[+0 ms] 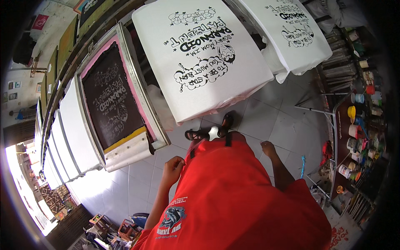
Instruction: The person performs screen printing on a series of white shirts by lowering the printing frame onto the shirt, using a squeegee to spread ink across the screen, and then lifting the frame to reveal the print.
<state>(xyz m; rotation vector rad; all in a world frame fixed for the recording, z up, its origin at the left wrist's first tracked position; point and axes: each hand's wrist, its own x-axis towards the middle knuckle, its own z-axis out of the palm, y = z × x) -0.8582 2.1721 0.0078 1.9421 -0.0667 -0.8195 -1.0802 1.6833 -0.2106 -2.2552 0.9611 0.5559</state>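
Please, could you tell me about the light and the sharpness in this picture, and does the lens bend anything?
Head view: the opening at lower left is washed out to white; glare whitens part of the tiled floor; black print on the central white cloth looks sharp; the row of white boards seems to curve along the dark rim.

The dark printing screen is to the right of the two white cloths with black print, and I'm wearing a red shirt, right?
Not quite: the head view shows the dark printing screen to the left of the two white cloths, not the right.
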